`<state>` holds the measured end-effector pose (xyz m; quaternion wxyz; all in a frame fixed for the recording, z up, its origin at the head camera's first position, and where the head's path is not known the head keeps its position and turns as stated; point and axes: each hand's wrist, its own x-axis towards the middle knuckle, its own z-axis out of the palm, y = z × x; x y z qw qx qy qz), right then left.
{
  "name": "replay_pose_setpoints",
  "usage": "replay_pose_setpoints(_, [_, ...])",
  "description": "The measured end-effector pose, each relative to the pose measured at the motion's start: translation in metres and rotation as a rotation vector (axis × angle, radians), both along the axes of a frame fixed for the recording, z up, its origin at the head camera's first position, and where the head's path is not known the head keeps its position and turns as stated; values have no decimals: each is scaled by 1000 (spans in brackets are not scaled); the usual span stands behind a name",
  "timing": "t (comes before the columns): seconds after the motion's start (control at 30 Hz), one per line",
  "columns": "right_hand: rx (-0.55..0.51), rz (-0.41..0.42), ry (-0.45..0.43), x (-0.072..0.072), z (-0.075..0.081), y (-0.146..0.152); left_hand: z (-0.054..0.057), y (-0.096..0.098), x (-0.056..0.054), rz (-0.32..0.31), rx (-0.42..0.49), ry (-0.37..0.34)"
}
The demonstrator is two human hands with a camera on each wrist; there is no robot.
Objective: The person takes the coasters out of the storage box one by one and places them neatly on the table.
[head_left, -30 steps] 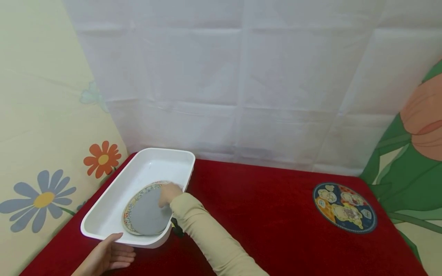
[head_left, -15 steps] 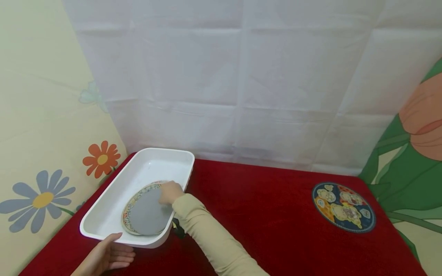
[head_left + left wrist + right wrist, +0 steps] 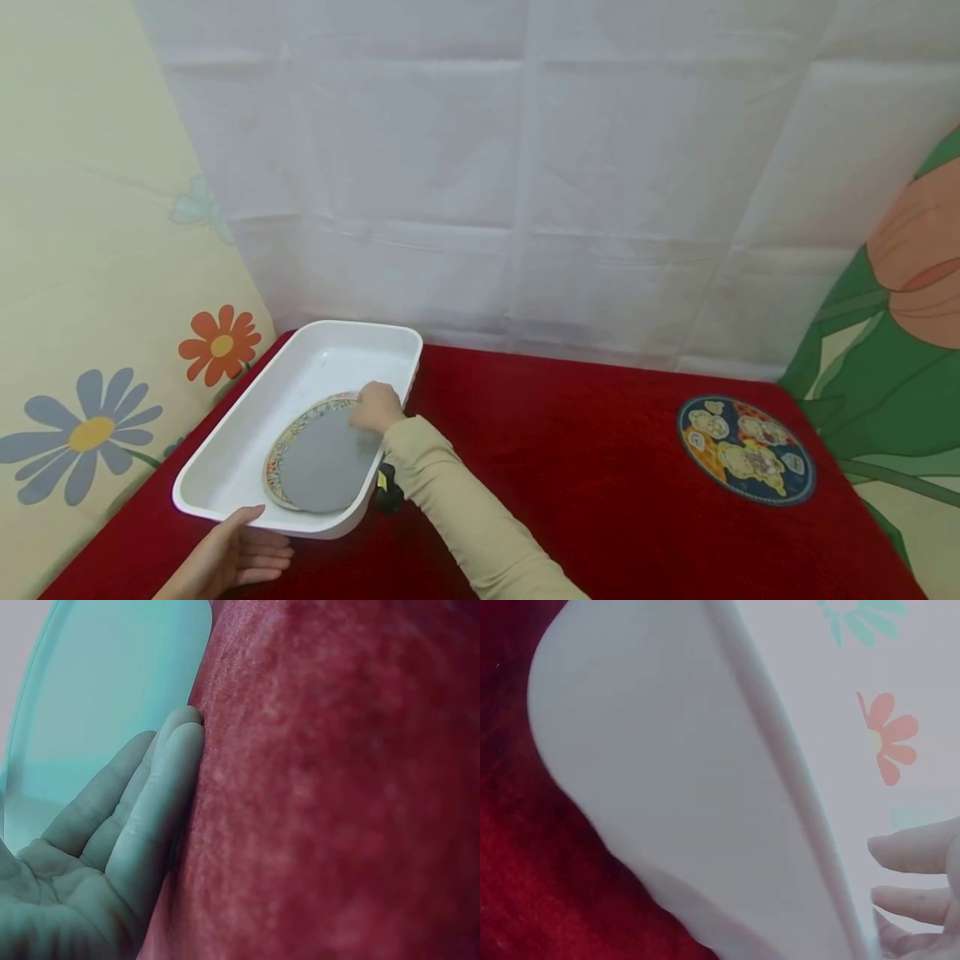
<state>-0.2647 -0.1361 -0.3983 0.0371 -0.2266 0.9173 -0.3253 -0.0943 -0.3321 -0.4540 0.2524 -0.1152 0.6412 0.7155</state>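
Observation:
A white rectangular tub point(image 3: 232, 446) stands at the table's left. Inside its near end lies a round grey disc point(image 3: 322, 462), over a round piece with a floral-patterned rim point(image 3: 279, 458). My left hand point(image 3: 236, 554) is at the near wall, its thumb on the rim. In the left wrist view its fingers point(image 3: 154, 817) lie nearly straight beside the tub wall. My right hand point(image 3: 377, 408) is inside the right wall, over the disc's upper right edge. In the right wrist view its fingers point(image 3: 911, 904) are spread loosely, with nothing between them.
A round mat point(image 3: 746, 450) with bear pictures lies at the right end of the red tablecloth point(image 3: 562, 467). A small black and yellow object point(image 3: 388, 492) shows beneath the right cuff. White sheeting point(image 3: 615, 208) hangs behind; flowered cloth hangs at both sides.
My right hand has lifted slightly up and to the right, uncovering more of the grey disc. My left hand, the tub and the disc have stayed in place.

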Motion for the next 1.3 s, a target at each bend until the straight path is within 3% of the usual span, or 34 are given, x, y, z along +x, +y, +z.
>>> replay_pose_setpoints(0.23, [-201,-21,-196,-3,3,9,1,0,0,-13,4,4])
replay_pose_setpoints(0.5, [-257,-54,-329,-1,8,12,1,-1,1,-15,40,-11])
replay_pose_setpoints(0.67, [-257,-73,-340,3,12,12,1,0,1,-8,34,-11])
replay_pose_setpoints(1.07, [-299,-33,-249,1,8,16,4,1,1,-7,30,-11])
replay_pose_setpoints(1.3, [-363,-1,-307,-3,5,17,4,1,1,-12,30,-12])
